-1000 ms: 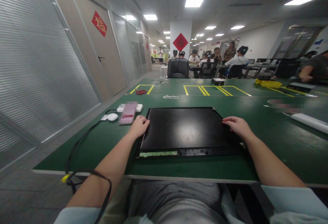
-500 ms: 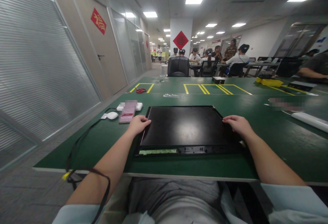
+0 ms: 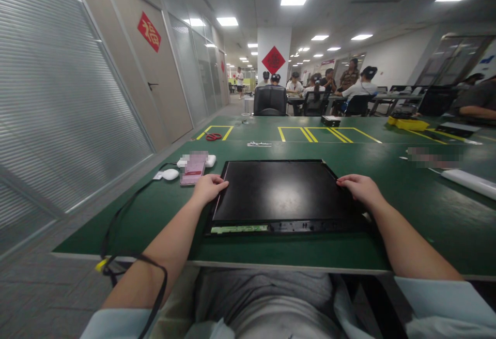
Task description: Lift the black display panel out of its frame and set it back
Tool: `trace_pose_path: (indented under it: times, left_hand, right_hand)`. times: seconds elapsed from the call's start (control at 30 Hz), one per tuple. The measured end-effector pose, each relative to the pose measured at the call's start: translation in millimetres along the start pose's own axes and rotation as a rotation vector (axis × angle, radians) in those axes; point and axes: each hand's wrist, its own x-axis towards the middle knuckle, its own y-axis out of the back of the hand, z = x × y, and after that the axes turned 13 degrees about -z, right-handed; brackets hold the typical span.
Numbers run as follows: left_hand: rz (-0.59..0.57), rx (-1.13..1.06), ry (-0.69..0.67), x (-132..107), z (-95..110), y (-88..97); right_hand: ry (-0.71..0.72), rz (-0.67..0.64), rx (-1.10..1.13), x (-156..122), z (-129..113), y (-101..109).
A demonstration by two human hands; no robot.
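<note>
A black flat display panel (image 3: 277, 191) lies face up on the green table (image 3: 163, 235) in front of me. Along its near edge runs a bare strip with a green circuit board (image 3: 239, 229). My left hand (image 3: 209, 189) pinches the panel's left edge between thumb and fingers. At the right edge, my right hand (image 3: 358, 188) grips the frame the same way, fingertips on the rim. The other fingers of both hands are partly hidden beside the panel.
Left of the panel lie a pink phone (image 3: 192, 169), a white rounded device (image 3: 169, 174) and a black strap (image 3: 116, 220). Red-handled scissors (image 3: 213, 136) lie farther back. To the right are a white tube (image 3: 470, 182) and a yellow tray (image 3: 408, 123). Several people sit beyond.
Both hands and the panel stay in place. Only a distant walking person in the background has shifted slightly.
</note>
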Motion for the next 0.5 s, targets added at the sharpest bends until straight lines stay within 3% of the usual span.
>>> trace_pose_path:
  times: [0.5]
  left_hand:
    - [0.002, 0.107, -0.034, -2.8, 4.5, 1.2]
  right_hand:
    - [0.048, 0.005, 0.015, 0.9, 2.8, -1.9]
